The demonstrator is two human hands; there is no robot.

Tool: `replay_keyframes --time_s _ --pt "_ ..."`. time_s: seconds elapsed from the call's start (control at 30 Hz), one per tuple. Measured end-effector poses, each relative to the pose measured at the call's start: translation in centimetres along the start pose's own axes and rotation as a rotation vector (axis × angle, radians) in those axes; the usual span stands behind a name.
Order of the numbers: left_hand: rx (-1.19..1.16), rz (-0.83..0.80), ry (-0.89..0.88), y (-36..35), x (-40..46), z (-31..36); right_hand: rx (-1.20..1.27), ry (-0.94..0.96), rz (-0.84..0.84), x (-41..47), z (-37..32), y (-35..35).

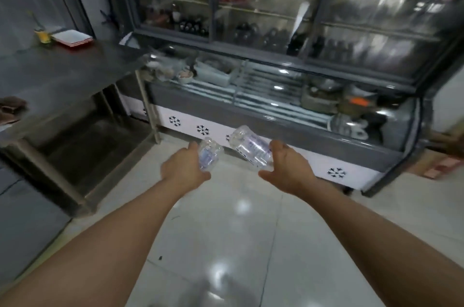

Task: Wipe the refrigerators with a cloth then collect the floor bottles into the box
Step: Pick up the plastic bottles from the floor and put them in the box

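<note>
Collection stage of the task, judged from the layout: both hands carry bottles, so gathering appears under way, while no bottle has reached a box here; whether the wiping is finished cannot be told from the blurred glass. At far left, a crumpled brown cloth (11, 109) lies on the dull grey metal tabletop (75, 68), which also bears a stack of red-and-white trays (72, 39) at its back edge. Left of centre, the left hand (184, 168) has its fingers curled round a small clear plastic bottle (209, 157), ribbed and crinkled, held above the floor. Right of centre, the right hand (286, 168) grips a larger clear bottle (251, 147) with a pale printed label, tilted neck-up to the left. Behind both stands the refrigerator (276, 110), grey-framed with sliding glass doors above, a curved glass case below and a white base panel with black snowflake marks. The glossy pale tiled floor (238, 231) reflects ceiling lights. At far right, a flat cardboard box (437, 168) lies on the floor, only partly in view.
</note>
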State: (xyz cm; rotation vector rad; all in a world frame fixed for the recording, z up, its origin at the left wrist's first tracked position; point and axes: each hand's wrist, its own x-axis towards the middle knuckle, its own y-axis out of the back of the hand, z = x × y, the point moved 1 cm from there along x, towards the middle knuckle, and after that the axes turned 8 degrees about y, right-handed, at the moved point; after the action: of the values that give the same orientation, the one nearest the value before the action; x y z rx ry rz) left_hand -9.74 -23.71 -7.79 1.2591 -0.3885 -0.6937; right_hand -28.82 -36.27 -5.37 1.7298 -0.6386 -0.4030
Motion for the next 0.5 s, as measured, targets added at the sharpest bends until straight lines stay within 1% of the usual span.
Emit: replay_keyframes --time_s 0.23,0.37,0.5 --pt "0.079 -0.039 -0.334 -2.7 -7.3 17.8 0.001 -0.319 0.082 -14.0 13.1 7.2" --pt "0.116 -0.074 -0.509 -4.0 -9.8 26.0 0.005 -0.500 0.137 -20.3 18.8 9.6" --pt "0.167 -0.112 -0.660 -6.2 -11.5 33.2 0.009 -0.636 0.166 -24.8 23.5 10.7"
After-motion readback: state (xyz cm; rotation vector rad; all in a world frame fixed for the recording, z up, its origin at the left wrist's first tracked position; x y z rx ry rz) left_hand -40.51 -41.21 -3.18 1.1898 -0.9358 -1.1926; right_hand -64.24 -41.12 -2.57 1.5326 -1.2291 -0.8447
